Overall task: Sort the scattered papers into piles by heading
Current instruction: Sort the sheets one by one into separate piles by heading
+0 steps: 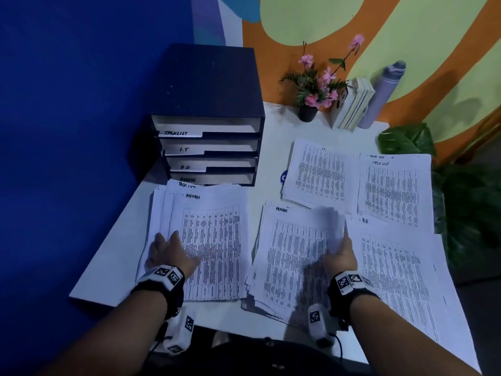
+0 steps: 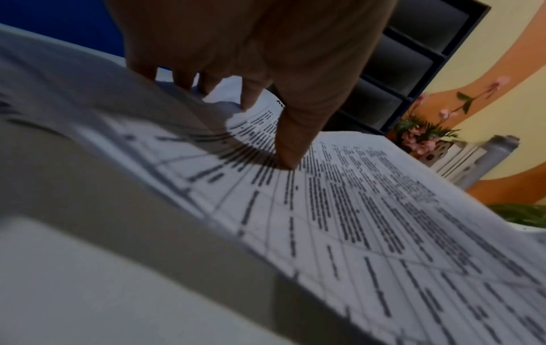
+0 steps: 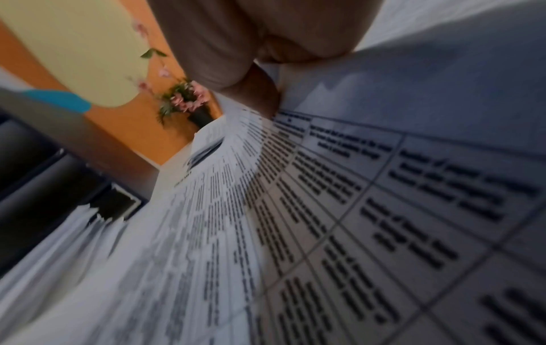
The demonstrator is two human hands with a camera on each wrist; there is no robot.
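Two hands [image 1: 173,253] [image 1: 341,253], five paper piles [image 1: 211,248].

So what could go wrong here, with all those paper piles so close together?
The right hand is lifting several sheets off the ADMIN pile; some could slip and land on the touching H.R pile. The unsorted stack under the left hand is fanned out, with a TASK LIST sheet beneath its ADMIN top, so a sheet might get misfiled.
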